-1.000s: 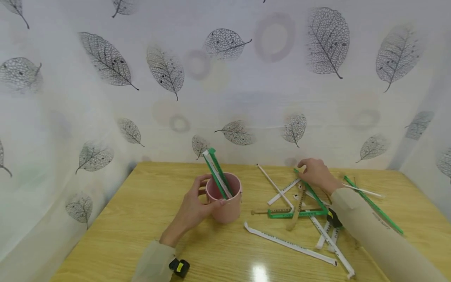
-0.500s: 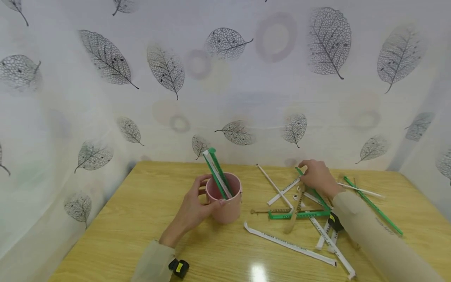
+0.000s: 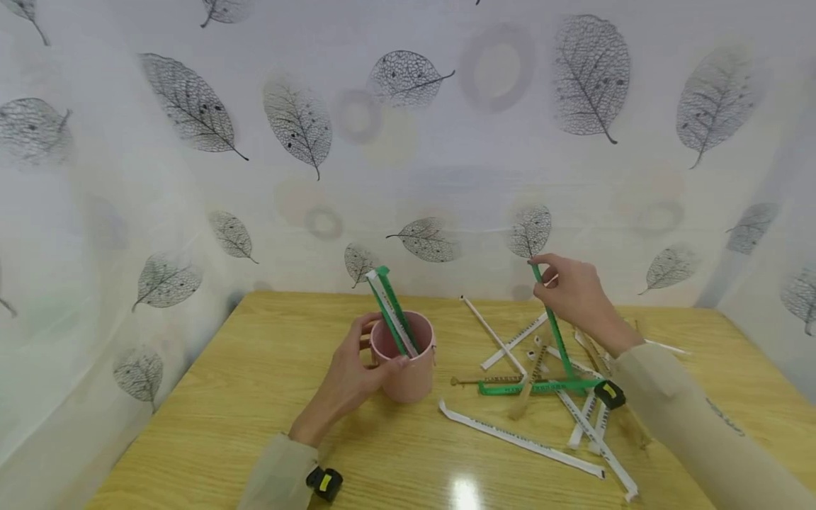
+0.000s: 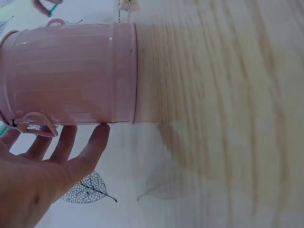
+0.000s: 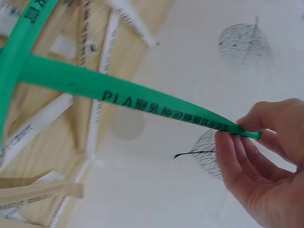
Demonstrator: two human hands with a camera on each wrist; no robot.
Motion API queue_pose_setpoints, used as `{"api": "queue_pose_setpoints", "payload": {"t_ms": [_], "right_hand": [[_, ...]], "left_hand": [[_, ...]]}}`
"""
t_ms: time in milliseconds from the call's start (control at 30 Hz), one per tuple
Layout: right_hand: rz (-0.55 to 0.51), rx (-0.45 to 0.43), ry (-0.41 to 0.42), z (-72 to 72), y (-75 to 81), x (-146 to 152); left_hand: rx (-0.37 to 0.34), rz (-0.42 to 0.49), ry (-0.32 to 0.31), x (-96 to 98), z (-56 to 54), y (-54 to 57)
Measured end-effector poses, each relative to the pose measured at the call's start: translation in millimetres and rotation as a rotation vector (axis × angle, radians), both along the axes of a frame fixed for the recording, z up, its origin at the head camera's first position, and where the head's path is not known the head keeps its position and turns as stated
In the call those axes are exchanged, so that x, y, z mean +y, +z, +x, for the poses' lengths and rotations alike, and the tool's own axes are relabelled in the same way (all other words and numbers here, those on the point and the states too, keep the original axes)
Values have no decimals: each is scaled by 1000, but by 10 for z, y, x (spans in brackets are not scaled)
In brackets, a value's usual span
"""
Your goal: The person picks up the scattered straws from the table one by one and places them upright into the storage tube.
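Note:
My left hand holds a small pink bucket, thumb at its rim and fingers round the far side. The left wrist view shows the bucket's side wall and a little handle. A green and white wrapped straw and another green one lean inside it. My right hand pinches the upper end of a green wrapped straw, raised steeply over the pile. In the right wrist view, printed letters run along this straw, and thumb and fingertips press on its tip.
Several white, brown and green wrapped straws lie crossed on the wooden table right of the bucket. One white straw lies nearer the front, and a green straw lies flat in the pile. A leaf-patterned cloth stands behind the table.
My right hand has risen from the pile, lifting one end of the green straw upward. The left hand still holds the bucket in the same place.

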State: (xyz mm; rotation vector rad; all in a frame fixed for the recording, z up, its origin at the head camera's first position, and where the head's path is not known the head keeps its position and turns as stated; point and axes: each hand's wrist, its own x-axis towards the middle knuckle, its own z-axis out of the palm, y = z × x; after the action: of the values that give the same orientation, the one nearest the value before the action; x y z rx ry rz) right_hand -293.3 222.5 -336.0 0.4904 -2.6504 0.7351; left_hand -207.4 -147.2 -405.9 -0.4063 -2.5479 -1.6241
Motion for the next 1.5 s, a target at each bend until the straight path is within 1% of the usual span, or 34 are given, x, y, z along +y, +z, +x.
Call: {"api": "queue_pose_setpoints", "payload": {"t_ms": [200, 300, 400, 533, 667, 900, 1000, 1100, 1200, 1267, 1500], "right_hand": [[-105, 264, 51, 84, 197, -208], [-147, 370, 82, 129, 318, -316], [-213, 449, 125, 166, 431, -421], [-300, 517, 213, 201, 560, -567], [-360, 557, 306, 210, 647, -710], [-496, 574, 438, 240, 757, -944], [-566, 597, 490, 263, 788, -1060], [-618, 601, 539, 277, 790, -1174], [-627, 585, 573, 278, 762, -1270], [-610, 573, 583, 271, 727, -1320], [-553, 558, 577, 218, 552, -1420]], "left_hand": [[-5, -14, 8, 5, -7, 16], [1, -18, 4, -2, -17, 6], [8, -27, 0, -9, -20, 3], [8, -38, 0, -17, -17, 9], [7, -43, -1, -21, -17, 8], [11, -43, -7, -22, -23, -2], [20, -33, -11, -26, -32, -15], [25, -29, -15, -33, -37, -23], [21, -30, -10, -31, -35, -14], [19, -36, -5, -30, -32, -7], [21, -53, 4, -34, -26, -11]]}}
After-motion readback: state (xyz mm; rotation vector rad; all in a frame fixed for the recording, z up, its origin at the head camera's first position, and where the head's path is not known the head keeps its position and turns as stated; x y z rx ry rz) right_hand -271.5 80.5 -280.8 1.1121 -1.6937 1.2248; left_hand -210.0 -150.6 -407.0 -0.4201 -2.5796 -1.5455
